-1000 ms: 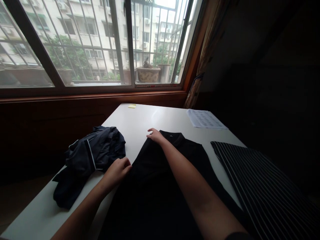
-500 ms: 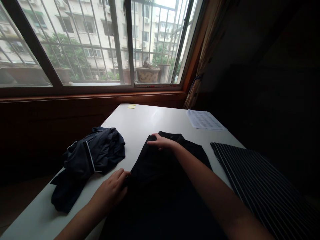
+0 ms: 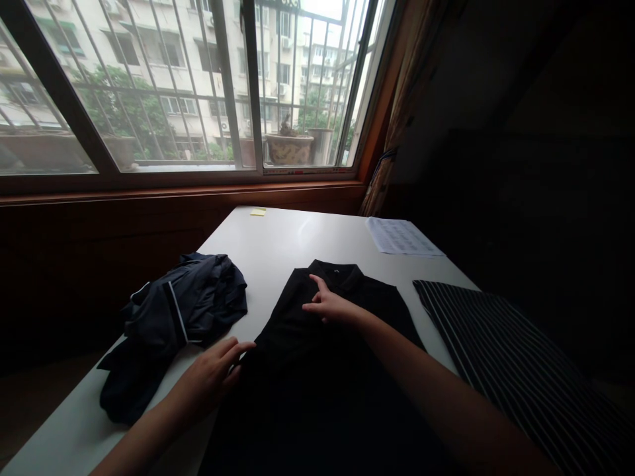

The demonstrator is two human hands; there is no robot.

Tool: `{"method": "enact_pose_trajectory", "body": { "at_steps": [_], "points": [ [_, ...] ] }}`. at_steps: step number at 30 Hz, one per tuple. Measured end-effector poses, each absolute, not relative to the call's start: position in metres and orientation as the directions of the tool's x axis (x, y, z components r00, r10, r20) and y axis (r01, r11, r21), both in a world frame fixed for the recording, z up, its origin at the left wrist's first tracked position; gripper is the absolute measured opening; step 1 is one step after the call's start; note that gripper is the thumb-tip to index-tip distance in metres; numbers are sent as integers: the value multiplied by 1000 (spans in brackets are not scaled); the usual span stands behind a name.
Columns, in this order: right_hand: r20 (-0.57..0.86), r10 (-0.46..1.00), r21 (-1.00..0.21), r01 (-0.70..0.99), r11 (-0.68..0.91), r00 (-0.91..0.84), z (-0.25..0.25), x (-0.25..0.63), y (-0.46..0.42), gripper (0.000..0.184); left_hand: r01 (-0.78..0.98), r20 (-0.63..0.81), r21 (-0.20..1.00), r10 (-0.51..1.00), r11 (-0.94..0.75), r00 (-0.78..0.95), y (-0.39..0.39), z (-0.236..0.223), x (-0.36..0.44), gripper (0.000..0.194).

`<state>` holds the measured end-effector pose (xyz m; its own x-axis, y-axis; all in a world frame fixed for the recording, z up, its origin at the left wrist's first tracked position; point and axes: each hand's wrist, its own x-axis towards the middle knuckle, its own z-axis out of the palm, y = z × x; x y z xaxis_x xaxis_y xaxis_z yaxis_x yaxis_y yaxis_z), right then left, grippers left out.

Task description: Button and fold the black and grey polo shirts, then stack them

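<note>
A black collared shirt (image 3: 317, 390) lies spread on the white table (image 3: 297, 231), its collar toward the window. My right hand (image 3: 330, 305) is over the upper left of the shirt, just below the collar, with the fingers apart and nothing held. At the shirt's left edge, my left hand (image 3: 218, 367) touches the dark cloth with an outstretched fingertip; its thumb is apart from that finger. The shirt's lower part is too dark to make out in detail.
A crumpled dark blue garment (image 3: 183, 311) with white piping lies on the left. To the right is a black-and-white striped cloth (image 3: 501, 350). Paper sheets (image 3: 404, 237) and a yellow sticky note (image 3: 258, 212) lie at the far end, below the barred window (image 3: 198, 86).
My right hand has drawn back from the collar area toward me, its fingers spreading. My left hand has shifted slightly left and its fingers have loosened from the shirt's edge.
</note>
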<state>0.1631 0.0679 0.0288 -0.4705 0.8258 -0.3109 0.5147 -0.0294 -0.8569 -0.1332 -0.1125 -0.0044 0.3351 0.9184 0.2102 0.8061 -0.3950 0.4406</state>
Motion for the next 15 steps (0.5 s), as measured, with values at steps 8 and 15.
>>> {"method": "enact_pose_trajectory", "body": {
  "at_steps": [8,15],
  "points": [
    [-358,790,-828,560,-23,-498,40,176,32,107,785,107,512,933,-348,344,-107,5,-137,52],
    [-373,821,-777,630,-22,-432,35,174,21,90,728,68,590,920,-349,386,-105,-1,-141,46]
  ]
}}
